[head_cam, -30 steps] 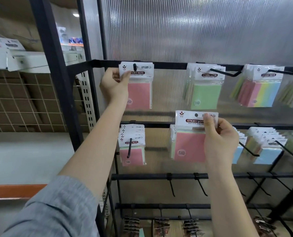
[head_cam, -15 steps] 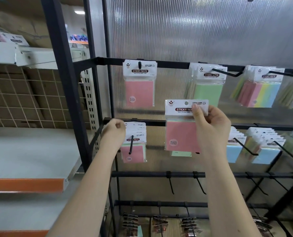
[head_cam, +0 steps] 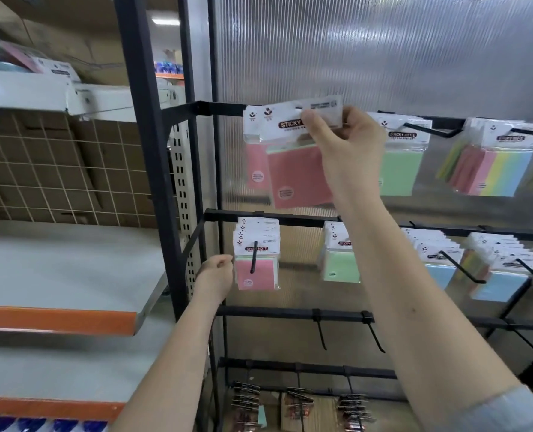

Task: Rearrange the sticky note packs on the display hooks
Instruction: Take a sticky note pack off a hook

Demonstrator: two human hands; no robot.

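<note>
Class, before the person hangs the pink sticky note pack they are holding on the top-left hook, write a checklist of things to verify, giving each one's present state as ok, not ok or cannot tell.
1. Right hand pinches the white header card of the pink sticky note pack: ok.
2. Pack raised to the top black rail: ok.
3. Header hole lined up with the hook: cannot tell, the card and fingers hide it.
4. Pack hangs level: not ok, it is tilted.
5. Room on the hook: cannot tell; another pink pack hangs there behind it.
6. Left hand out of the way, beside the lower pink pack stack: ok.
</note>
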